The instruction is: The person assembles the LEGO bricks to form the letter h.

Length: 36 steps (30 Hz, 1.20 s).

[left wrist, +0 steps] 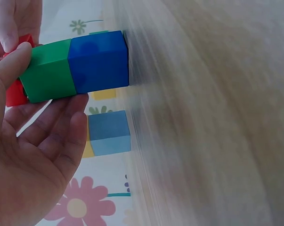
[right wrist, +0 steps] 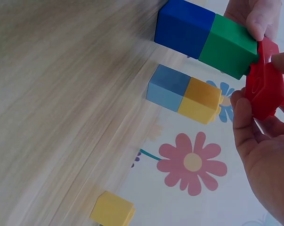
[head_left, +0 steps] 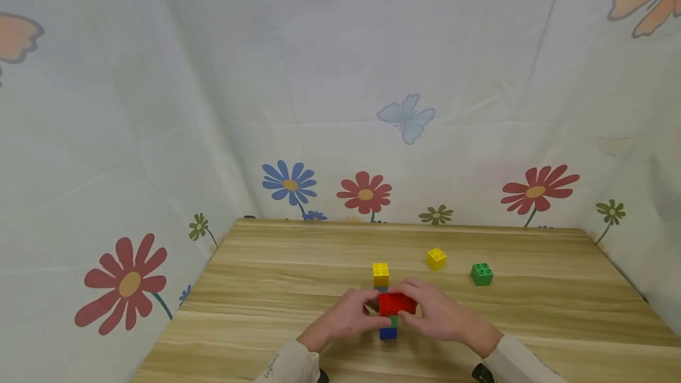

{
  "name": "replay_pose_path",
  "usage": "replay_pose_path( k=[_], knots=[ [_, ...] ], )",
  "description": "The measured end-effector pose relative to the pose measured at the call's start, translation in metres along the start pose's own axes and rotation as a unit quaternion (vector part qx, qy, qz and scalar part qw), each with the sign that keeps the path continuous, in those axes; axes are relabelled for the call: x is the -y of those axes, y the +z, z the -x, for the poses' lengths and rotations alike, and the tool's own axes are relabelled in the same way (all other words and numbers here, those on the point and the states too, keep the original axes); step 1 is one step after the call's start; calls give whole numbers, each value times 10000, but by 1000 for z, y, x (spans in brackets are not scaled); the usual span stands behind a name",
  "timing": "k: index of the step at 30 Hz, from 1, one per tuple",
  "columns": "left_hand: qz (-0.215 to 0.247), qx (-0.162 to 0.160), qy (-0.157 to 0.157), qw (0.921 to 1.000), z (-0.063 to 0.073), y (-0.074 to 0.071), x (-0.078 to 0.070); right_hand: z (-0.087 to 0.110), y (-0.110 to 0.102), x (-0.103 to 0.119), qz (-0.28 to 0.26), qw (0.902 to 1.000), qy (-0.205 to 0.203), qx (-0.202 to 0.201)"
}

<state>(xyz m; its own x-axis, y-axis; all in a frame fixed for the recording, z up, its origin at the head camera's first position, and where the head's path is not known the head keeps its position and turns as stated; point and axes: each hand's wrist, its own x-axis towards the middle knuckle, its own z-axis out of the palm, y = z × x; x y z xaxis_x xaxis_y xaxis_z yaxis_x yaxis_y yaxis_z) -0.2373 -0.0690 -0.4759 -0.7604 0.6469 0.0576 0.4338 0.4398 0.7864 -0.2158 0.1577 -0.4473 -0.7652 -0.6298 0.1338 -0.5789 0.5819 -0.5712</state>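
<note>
A long red brick (head_left: 391,305) lies across the top of a green brick (left wrist: 50,70), which stands on a dark blue brick (left wrist: 99,61) on the table. In the right wrist view, a sliver of green studs shows where red meets green, and the red one juts out to the right. My right hand (head_left: 438,312) pinches the red brick between thumb and fingers. My left hand (head_left: 348,315) grips the green brick near its top, thumb on the near side. Just behind stands a yellow brick (head_left: 380,275) on a light blue brick (left wrist: 109,133).
Farther back to the right, a loose yellow brick (head_left: 436,259) and a loose green brick (head_left: 482,275) lie on the wooden table (head_left: 298,253). A flower-printed cloth (head_left: 319,75) hangs behind the table and at both sides.
</note>
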Motion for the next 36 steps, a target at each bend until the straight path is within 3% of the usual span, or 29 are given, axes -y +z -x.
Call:
replay_pose_path(
  k=[11, 18, 25, 36],
  knots=[
    [39, 8, 75, 10000, 2, -1, 0, -1, 2, -1, 156, 9985, -430, -301],
    [207, -69, 64, 9997, 4, -3, 2, -1, 2, -3, 178, 9983, -402, -373],
    [96, -93, 155, 9998, 4, -4, 1, -1, 0, -3, 188, 9978, -507, -380],
    [-65, -78, 124, 9999, 3, -4, 0, -2, -4, -2, 79, 9992, -369, -136]
  ],
)
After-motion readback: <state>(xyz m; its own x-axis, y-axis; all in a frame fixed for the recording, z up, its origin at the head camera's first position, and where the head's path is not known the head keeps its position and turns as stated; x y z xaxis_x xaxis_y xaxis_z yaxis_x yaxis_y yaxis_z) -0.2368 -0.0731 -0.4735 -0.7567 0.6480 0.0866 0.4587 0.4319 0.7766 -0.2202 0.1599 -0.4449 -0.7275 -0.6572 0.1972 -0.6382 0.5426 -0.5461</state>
